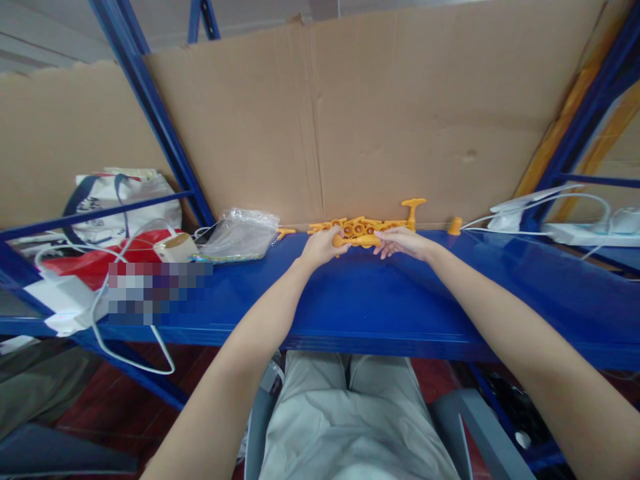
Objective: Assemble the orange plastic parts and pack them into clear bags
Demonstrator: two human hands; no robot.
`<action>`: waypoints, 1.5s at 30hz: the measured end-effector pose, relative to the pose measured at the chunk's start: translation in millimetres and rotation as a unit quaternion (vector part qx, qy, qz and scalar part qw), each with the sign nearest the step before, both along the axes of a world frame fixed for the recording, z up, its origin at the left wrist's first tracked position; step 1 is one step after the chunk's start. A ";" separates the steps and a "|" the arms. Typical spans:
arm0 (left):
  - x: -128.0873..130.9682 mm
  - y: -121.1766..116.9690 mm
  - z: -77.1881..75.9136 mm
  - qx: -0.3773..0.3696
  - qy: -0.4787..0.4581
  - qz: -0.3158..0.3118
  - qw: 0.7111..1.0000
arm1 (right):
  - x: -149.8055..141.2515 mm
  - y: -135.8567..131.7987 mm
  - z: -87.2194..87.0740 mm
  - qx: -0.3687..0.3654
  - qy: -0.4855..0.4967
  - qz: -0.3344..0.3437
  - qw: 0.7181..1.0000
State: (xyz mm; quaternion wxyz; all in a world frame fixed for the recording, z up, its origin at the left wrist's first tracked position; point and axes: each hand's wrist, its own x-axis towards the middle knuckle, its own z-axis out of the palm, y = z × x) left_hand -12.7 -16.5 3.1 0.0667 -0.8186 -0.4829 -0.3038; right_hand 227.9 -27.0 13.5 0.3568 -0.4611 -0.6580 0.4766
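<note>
Head view: I see left hand (321,249) and right hand (406,243) pinching opposite ends of an elongated orange plastic piece (362,242), just before piled orange plastic parts (363,228) on the blue metal shelf (370,300). Light, even grip advisable.

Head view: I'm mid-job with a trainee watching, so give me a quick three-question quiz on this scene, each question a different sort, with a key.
1. What spans the space between the left hand and the right hand?
2. How is the T-topped piece placed?
A) lying flat
B) upright
C) in the left hand
3. True or false: the clear plastic bag lies on the blue shelf, to the left of the left hand.

Key:
1. An orange-yellow piece, in front of similar parts.
2. B
3. True
</note>
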 end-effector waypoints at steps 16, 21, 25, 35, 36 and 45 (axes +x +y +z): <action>-3.6 5.9 -2.7 0.016 -0.011 -0.011 1.000 | -0.6 2.1 -1.7 0.026 0.019 0.018 0.999; -3.5 5.8 -2.9 0.004 -0.013 -0.008 1.000 | -3.1 1.6 -0.8 0.012 0.040 -0.002 0.999; -4.7 7.5 -4.4 0.015 -0.019 -0.014 1.000 | -5.6 1.5 -1.1 0.007 0.058 -0.007 0.998; -5.4 5.4 -3.0 0.014 -0.047 -0.012 0.999 | -12.7 2.1 0.7 0.005 0.120 -0.030 0.992; -7.0 5.8 -2.7 0.016 -0.060 -0.009 0.998 | -13.0 1.9 1.9 0.009 0.134 -0.041 0.990; -52.7 23.7 -1.8 -0.002 -0.154 0.272 0.950 | 0.2 11.0 7.0 0.078 0.196 -0.142 0.967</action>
